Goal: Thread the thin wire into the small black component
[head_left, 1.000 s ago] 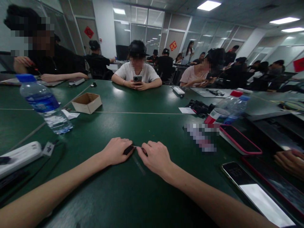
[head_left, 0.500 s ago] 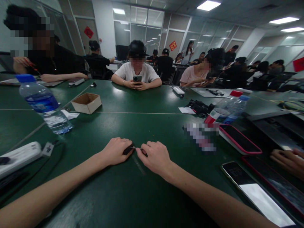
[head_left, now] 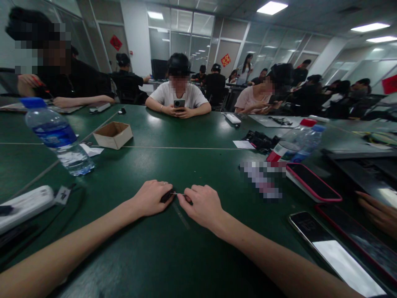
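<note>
My left hand (head_left: 152, 198) rests on the green table (head_left: 149, 248), its fingers closed round a small black block-shaped object (head_left: 167, 195). My right hand (head_left: 203, 207) lies just to the right, thumb and fingers pinched on a thin tool with a metal shaft (head_left: 176, 193) and a dark end, much like a small screwdriver. The shaft points left and its tip meets the black object; whether it goes in, I cannot tell. A narrow clear strip (head_left: 182, 217) lies flat on the table below the gap between the hands.
Left are a water bottle (head_left: 58, 136), an open cardboard box (head_left: 114, 135) and a white power strip (head_left: 26, 207). Phones (head_left: 335, 258), more bottles (head_left: 287, 142) and a co-worker's hand (head_left: 378, 211) are on the right. Across the table a person (head_left: 178, 89) holds a phone.
My two hands and what they hold stay in place. At the right edge, the co-worker's hand has shifted slightly, and the dark case-like object near it has moved.
</note>
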Available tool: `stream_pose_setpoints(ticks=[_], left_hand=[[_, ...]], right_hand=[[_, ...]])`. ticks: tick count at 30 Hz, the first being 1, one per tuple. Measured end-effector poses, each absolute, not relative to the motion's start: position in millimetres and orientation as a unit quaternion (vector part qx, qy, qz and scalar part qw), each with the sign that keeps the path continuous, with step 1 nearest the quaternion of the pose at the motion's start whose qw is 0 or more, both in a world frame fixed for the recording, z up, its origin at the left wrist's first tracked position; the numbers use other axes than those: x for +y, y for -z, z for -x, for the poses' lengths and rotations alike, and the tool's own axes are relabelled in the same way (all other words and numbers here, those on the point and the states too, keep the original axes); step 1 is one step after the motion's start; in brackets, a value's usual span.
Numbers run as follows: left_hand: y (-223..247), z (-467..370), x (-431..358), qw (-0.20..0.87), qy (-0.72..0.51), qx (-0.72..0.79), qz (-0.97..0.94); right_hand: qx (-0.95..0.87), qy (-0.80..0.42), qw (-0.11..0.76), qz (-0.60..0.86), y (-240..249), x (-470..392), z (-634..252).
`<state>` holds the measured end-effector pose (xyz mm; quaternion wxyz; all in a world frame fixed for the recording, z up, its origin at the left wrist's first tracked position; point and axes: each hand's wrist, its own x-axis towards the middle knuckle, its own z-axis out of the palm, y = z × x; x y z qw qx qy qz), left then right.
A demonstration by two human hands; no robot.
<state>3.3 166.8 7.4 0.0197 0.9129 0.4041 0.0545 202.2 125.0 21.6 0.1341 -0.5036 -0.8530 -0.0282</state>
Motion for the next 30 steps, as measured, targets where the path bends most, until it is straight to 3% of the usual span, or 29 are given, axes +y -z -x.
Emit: stream_pose_setpoints(ticks=[30], left_hand=[[-10.3,-4.1,166.4,0.032,-0.055,0.410,-0.910]], right_hand=[[-0.853,0.029,0.136,0.502,-22.6,124.7,-201.1]])
